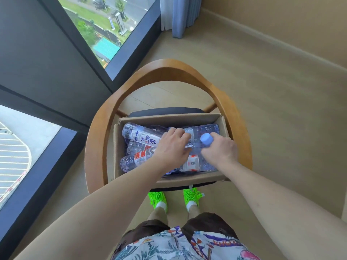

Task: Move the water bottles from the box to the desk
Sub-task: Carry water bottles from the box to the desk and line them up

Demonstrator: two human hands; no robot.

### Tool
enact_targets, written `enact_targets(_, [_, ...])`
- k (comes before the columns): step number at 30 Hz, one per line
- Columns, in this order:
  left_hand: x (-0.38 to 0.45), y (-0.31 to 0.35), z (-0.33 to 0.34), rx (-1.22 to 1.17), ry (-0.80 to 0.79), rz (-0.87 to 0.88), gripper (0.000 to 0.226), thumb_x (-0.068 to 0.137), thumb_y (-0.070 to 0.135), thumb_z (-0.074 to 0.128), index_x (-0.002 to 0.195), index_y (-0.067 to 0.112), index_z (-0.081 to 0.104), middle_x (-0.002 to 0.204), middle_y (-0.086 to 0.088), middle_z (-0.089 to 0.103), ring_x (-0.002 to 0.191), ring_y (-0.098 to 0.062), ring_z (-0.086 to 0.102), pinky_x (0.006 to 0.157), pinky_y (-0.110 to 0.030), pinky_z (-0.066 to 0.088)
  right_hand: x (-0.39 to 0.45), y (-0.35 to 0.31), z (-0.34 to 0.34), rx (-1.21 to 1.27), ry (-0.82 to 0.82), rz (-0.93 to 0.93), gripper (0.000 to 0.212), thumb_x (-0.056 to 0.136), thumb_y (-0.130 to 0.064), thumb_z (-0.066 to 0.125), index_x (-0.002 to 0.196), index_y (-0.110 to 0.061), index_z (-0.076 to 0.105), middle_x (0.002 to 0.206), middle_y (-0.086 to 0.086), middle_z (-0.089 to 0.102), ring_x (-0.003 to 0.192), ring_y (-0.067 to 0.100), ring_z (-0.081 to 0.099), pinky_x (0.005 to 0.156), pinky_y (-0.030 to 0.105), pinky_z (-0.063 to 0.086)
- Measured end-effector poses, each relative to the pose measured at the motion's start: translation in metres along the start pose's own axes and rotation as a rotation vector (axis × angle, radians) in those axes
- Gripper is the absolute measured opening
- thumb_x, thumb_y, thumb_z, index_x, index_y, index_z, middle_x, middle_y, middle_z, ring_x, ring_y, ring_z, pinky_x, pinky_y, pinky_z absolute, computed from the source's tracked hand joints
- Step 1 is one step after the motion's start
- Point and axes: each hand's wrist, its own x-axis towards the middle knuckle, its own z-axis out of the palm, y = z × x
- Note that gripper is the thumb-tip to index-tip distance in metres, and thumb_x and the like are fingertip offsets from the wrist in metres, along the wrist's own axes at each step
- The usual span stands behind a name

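Observation:
An open cardboard box (187, 182) stands on the dark seat of a wooden chair and holds several clear water bottles lying on their sides. One at the back left has a white and blue label (139, 135), another at the front left a red and white label (135, 159). My right hand (219, 151) grips a bottle near its neck, and its light blue cap (206, 139) sticks up above my thumb. My left hand (170, 149) reaches into the middle of the box with its fingers curled over a bottle (202, 130) lying at the back. No desk is in view.
The chair's curved wooden armrest frame (165, 69) rings the box on three sides. A floor-to-ceiling window (105, 25) with a dark frame runs along the left. A blue curtain (180, 14) hangs in the far corner. Beige floor (272, 109) stretches to the right of the chair.

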Motion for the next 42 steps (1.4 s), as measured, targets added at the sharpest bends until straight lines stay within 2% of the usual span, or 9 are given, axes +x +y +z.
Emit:
enact_targets(6, [0.042,0.02,0.032,0.045,-0.309,-0.052,0.044,0.095,0.035,0.06,0.132,0.013,0.053,0.128,-0.011,0.057,0.122,-0.033,0.05,0.095,-0.046,0.045,0.007,0.016,-0.009,0.215,0.09,0.12,0.017,0.057,-0.035,0.053,0.064,-0.023,0.043,0.056,-0.011,0.045,0.052,0.009,0.04,0.049,0.025,0.022])
enact_targets(15, [0.067,0.048,0.067,0.173,-0.454,-0.306,0.068,0.086,0.049,0.073,0.137,0.012,0.046,0.137,-0.016,0.047,0.132,-0.036,0.043,0.104,-0.053,0.04,0.01,0.027,-0.012,0.332,0.074,0.15,0.015,0.057,-0.031,0.054,0.062,-0.021,0.044,0.058,-0.007,0.051,0.063,0.027,0.05,0.049,0.025,0.024])
enact_targets(22, [0.071,0.047,0.064,0.145,-0.412,-0.325,0.06,0.084,0.043,0.077,0.126,0.012,0.048,0.128,-0.016,0.052,0.124,-0.036,0.05,0.094,-0.045,0.046,0.013,0.032,-0.012,0.41,0.091,0.189,0.024,0.065,-0.02,0.069,0.06,-0.021,0.045,0.056,-0.008,0.05,0.054,0.008,0.043,0.049,0.027,0.025])
enact_targets(25, [0.066,0.05,0.066,0.128,-0.392,-0.294,0.048,0.085,0.035,0.076,0.107,0.017,0.038,0.112,-0.011,0.063,0.099,-0.033,0.061,0.074,-0.041,0.045,0.014,0.032,-0.013,0.425,0.075,0.213,0.024,0.064,-0.02,0.069,0.06,-0.021,0.046,0.056,-0.008,0.05,0.054,0.01,0.044,0.05,0.027,0.027])
enact_targets(28, [0.062,0.047,0.061,0.07,-0.387,-0.295,0.05,0.083,0.034,0.076,0.101,0.017,0.032,0.091,-0.005,0.061,0.079,-0.03,0.053,0.066,-0.039,0.041,0.014,0.029,-0.015,0.428,0.056,0.237,0.022,0.064,-0.02,0.07,0.061,-0.021,0.049,0.059,-0.008,0.053,0.057,0.011,0.047,0.051,0.026,0.029])
enact_targets(31, [0.057,0.043,0.052,0.01,-0.361,-0.261,0.051,0.078,0.04,0.078,0.107,0.017,0.043,0.078,0.001,0.05,0.083,-0.031,0.056,0.066,-0.038,0.041,0.013,0.027,-0.017,0.427,0.044,0.248,0.021,0.066,-0.02,0.071,0.063,-0.021,0.05,0.061,-0.007,0.055,0.059,0.014,0.049,0.052,0.028,0.032])
enact_targets(35, [0.052,0.037,0.034,-0.166,-0.189,-0.305,0.061,0.071,0.043,0.081,0.126,0.024,0.063,0.104,-0.004,0.072,0.105,-0.028,0.064,0.077,-0.033,0.044,0.012,0.023,-0.02,0.462,0.044,0.29,0.022,0.069,-0.021,0.075,0.066,-0.022,0.053,0.062,-0.007,0.056,0.057,0.009,0.05,0.05,0.025,0.029])
enact_targets(40, [0.046,0.028,0.012,-0.34,-0.032,-0.353,0.068,0.062,0.034,0.085,0.117,0.031,0.047,0.088,-0.003,0.071,0.084,-0.024,0.061,0.069,-0.036,0.045,0.009,0.016,-0.026,0.519,0.038,0.3,0.019,0.068,-0.023,0.077,0.072,-0.022,0.059,0.068,-0.004,0.062,0.062,0.01,0.056,0.052,0.024,0.035])
enact_targets(42, [0.041,0.026,0.006,-0.37,0.018,-0.363,0.07,0.061,0.036,0.087,0.115,0.035,0.043,0.094,0.001,0.069,0.087,-0.022,0.053,0.073,-0.035,0.039,0.008,0.012,-0.032,0.536,0.056,0.294,0.019,0.069,-0.023,0.076,0.071,-0.023,0.058,0.068,-0.005,0.061,0.06,0.01,0.055,0.052,0.023,0.034])
